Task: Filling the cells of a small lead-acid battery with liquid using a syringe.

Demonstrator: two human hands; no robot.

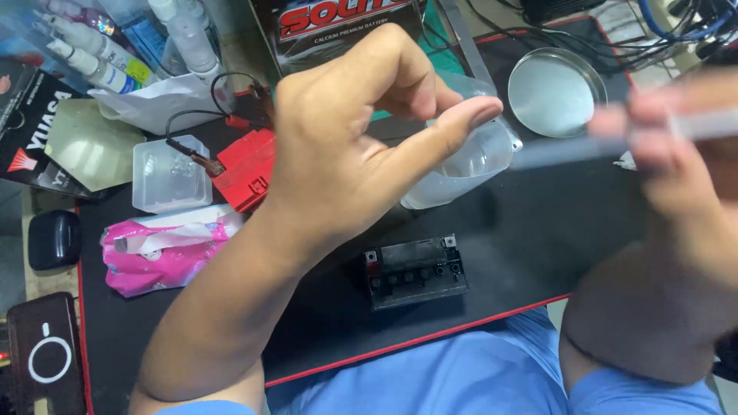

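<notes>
Sitting nearest, the small black battery (416, 270) rests on the mat (538, 230). Above it, the left hand (346, 146) curls open-fingered beside a clear plastic cup (469, 165). The blurred right hand (676, 146) pinches a thin tube (569, 150); filling appears underway, requiring steady aim.

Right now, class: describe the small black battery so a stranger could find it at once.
Start at the black desk mat with its red edge. Near its front edge, below the raised left hand, lies the small black battery. Unlike the clear cup behind it, it is a dark box with a row of round caps.
</notes>
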